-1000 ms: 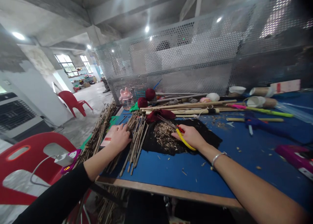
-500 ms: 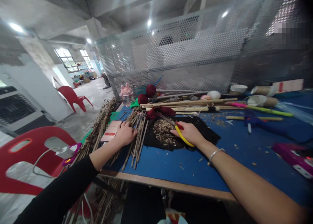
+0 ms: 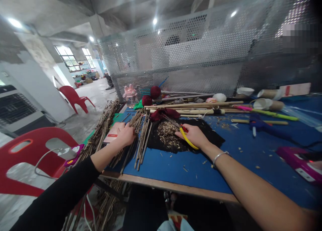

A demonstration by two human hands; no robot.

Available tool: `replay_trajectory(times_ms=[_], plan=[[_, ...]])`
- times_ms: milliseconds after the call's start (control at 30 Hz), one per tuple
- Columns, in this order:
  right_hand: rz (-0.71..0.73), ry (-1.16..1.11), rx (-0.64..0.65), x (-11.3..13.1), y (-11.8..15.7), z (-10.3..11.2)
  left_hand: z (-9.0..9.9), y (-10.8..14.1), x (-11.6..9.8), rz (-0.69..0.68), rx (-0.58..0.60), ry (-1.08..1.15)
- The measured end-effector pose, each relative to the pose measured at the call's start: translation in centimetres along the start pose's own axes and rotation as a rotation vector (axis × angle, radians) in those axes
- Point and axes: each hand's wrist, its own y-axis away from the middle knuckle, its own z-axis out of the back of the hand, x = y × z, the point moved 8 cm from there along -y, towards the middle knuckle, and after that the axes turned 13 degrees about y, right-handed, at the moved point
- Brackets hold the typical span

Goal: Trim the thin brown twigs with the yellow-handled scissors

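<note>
My right hand [image 3: 193, 136] is closed on a pair of yellow-and-red-handled shears [image 3: 189, 141]. Their long blades point up and left, over a heap of small chopped stem pieces [image 3: 168, 133] on a black cloth [image 3: 209, 133]. My left hand [image 3: 127, 135] is curled over some thin brown sticks [image 3: 128, 153], beside a phone [image 3: 114, 132] with a lit screen; its fingertips are partly hidden. Right of that hand, more loose sticks [image 3: 143, 140] lie between it and the cloth. Dark red fabric [image 3: 161, 114] bunches at the cloth's far edge.
Long pale poles [image 3: 191, 106] cross the back of the blue table [image 3: 166, 167], near dark red yarn balls [image 3: 155, 92]. A blue glue gun [image 3: 261, 127] and purple device [image 3: 299, 164] lie to the right. Left stand a bundle of twigs [image 3: 100, 125] and a red chair [image 3: 50, 140].
My left hand has shifted a little left, and a gap has opened between the sticks under it and those beside the cloth. The right hand and shears stay almost in place.
</note>
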Motion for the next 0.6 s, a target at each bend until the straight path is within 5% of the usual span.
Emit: replay_trajectory(times_ms=[333, 600], plan=[[0.004, 0.004, 0.02, 0.4, 0.1, 0.1, 0.1, -0.2, -0.7, -0.013, -0.067, -0.02], [-0.006, 0.045, -0.003, -0.2, -0.1, 0.1, 0.4, -1.1, -0.4, 0.122, -0.026, -0.1]])
